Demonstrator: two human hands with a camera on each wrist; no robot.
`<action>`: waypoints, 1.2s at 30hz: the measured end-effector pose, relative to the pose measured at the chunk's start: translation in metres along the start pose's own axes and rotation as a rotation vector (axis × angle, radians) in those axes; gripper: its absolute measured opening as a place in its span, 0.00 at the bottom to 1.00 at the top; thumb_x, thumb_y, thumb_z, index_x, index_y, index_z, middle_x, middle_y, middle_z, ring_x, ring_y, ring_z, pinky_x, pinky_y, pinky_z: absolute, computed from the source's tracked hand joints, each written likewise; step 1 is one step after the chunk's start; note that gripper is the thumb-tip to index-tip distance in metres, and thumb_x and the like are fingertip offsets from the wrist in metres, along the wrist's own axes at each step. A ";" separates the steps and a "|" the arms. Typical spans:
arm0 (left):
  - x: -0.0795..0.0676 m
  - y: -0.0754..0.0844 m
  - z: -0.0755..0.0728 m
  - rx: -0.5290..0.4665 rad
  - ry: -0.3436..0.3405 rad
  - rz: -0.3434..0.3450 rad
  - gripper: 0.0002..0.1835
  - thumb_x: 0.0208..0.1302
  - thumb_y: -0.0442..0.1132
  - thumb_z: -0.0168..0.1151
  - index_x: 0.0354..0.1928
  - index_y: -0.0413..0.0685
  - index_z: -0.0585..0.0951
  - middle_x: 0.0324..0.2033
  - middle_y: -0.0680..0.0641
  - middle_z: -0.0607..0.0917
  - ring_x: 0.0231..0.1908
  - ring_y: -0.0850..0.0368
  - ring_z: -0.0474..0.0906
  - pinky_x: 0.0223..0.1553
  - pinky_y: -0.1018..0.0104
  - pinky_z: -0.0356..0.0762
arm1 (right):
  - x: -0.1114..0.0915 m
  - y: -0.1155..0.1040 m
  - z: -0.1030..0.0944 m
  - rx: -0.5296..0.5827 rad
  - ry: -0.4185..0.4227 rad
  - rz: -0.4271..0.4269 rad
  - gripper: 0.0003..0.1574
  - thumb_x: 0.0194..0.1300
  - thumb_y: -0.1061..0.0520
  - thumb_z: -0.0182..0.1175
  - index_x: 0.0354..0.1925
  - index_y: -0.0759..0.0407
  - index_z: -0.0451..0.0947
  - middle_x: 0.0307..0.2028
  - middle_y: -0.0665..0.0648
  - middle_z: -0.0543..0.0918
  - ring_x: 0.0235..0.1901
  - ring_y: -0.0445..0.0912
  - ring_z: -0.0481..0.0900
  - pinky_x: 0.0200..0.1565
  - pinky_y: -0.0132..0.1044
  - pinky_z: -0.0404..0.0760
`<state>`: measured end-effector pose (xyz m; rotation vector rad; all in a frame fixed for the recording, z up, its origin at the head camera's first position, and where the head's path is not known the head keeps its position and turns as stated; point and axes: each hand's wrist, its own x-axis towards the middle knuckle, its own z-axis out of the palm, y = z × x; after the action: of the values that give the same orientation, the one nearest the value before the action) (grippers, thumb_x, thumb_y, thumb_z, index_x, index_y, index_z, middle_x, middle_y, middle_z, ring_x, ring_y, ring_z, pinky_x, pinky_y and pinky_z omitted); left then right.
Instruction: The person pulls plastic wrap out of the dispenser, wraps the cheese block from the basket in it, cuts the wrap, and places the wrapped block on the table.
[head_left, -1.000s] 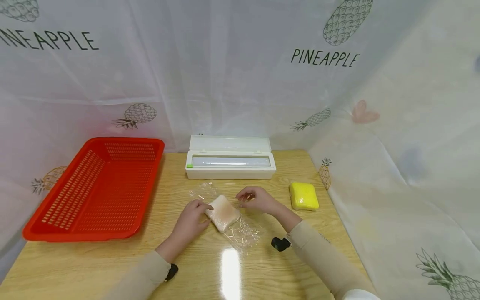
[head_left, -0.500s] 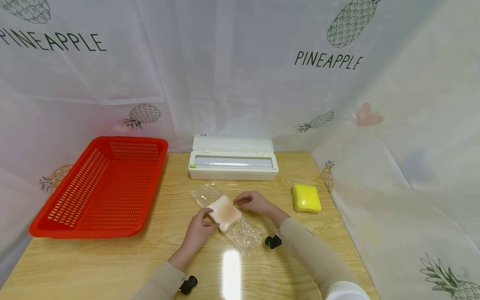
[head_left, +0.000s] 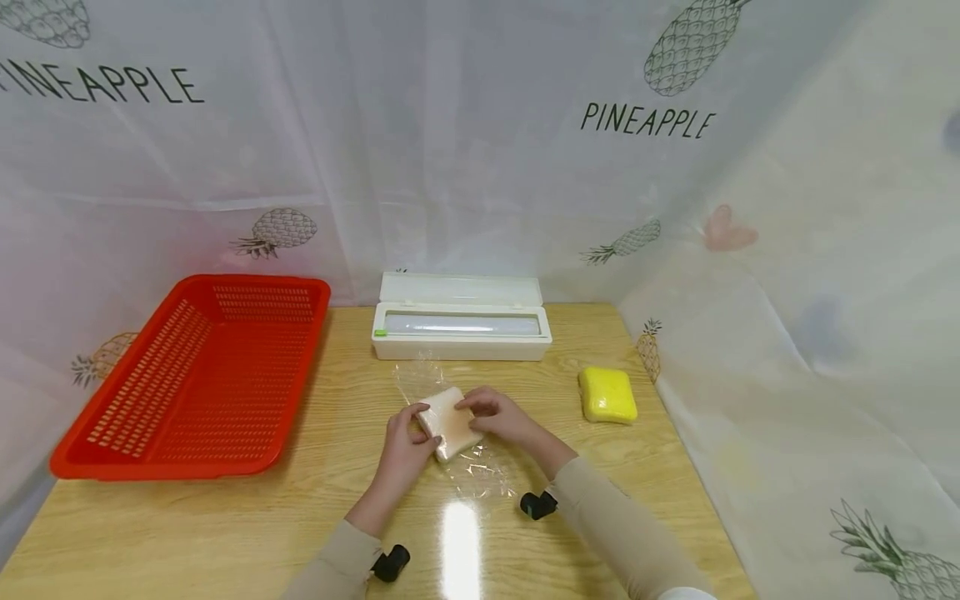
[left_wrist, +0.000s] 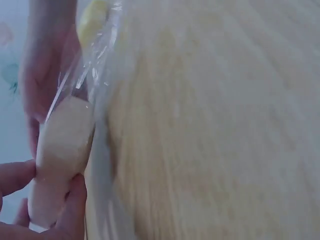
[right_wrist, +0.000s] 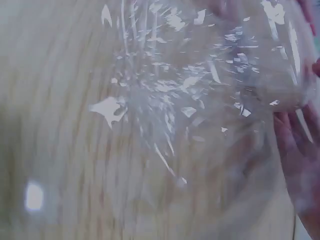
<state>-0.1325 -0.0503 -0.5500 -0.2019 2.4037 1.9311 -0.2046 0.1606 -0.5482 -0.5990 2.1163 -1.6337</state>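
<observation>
A thick white slice of bread (head_left: 452,421) with a browned middle, perhaps a toy, is held tilted just over the table with clear plastic wrap (head_left: 480,475) about it. My left hand (head_left: 405,446) grips its left edge, thumb on one face and fingers on the other, as the left wrist view shows on the bread (left_wrist: 65,145). My right hand (head_left: 502,417) is bent over the slice's right part, fingertips and thumb seeming to pinch wrap against the top. In the right wrist view, crinkled plastic wrap (right_wrist: 170,75) hides most of that contact.
At the left stands a red plastic basket (head_left: 300,400). A white wrap dispenser box (head_left: 461,348) with its lid up sits at the back. A yellow wrapped block (head_left: 607,394) lies on the wooden table (head_left: 337,483) at the right. A patterned curtain (head_left: 465,167) encloses the back and side.
My right hand has moved left from beside the bread onto its top. My left hand has taken a firmer grip at the left edge, and the bread now looks raised and tilted.
</observation>
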 end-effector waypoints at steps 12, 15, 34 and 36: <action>0.018 0.008 -0.014 -0.197 -0.087 -0.030 0.30 0.59 0.21 0.61 0.64 0.43 0.71 0.62 0.33 0.67 0.44 0.45 0.79 0.39 0.62 0.81 | -0.022 -0.011 0.016 0.249 0.304 0.002 0.17 0.64 0.68 0.60 0.50 0.76 0.74 0.55 0.67 0.77 0.46 0.45 0.81 0.47 0.36 0.80; 0.021 0.009 -0.010 -0.176 -0.081 -0.036 0.30 0.58 0.20 0.61 0.64 0.42 0.72 0.61 0.32 0.68 0.43 0.45 0.79 0.38 0.62 0.81 | -0.026 -0.006 0.022 0.257 0.357 0.069 0.18 0.64 0.67 0.62 0.51 0.74 0.75 0.53 0.65 0.79 0.44 0.44 0.82 0.43 0.33 0.80; -0.007 -0.011 -0.009 -0.182 0.006 -0.104 0.25 0.60 0.29 0.64 0.58 0.28 0.69 0.41 0.32 0.81 0.38 0.48 0.81 0.37 0.61 0.82 | -0.055 0.021 0.038 0.547 0.488 0.148 0.16 0.67 0.72 0.52 0.51 0.83 0.70 0.42 0.63 0.82 0.38 0.44 0.83 0.41 0.35 0.83; -0.017 -0.012 -0.007 -0.236 -0.029 -0.128 0.25 0.60 0.27 0.63 0.57 0.27 0.67 0.40 0.33 0.81 0.37 0.49 0.82 0.37 0.60 0.83 | -0.060 0.021 0.039 0.502 0.507 0.173 0.15 0.67 0.72 0.53 0.50 0.83 0.70 0.39 0.63 0.83 0.35 0.43 0.83 0.39 0.34 0.84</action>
<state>-0.1139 -0.0585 -0.5577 -0.3268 2.0854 2.1370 -0.1350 0.1676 -0.5751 0.1710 1.8631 -2.2671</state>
